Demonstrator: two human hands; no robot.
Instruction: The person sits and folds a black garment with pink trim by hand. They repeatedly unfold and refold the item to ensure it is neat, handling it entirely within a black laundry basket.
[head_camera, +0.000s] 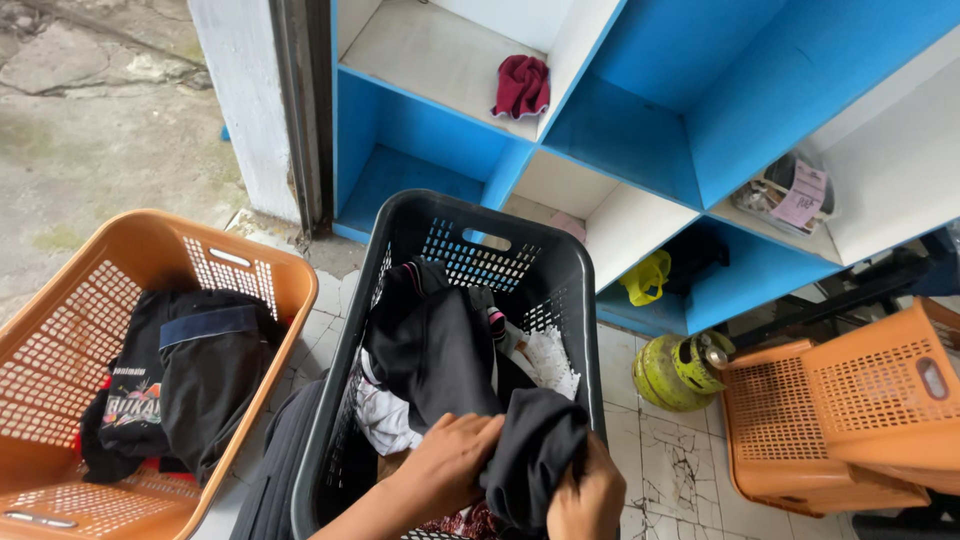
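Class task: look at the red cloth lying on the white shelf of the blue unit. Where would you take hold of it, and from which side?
Probably pinch the red cloth at its raised, bunched top, coming in through the compartment's open front. It lies crumpled against the divider, so its folds stand up and offer a hold.

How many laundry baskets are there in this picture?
3 for sure: a black basket in the middle under both hands, an orange basket on the left holding dark clothes, and an orange tipped basket on the right, which may be two nested.

clothes-filled basket (560, 290) right of another basket (290, 280)
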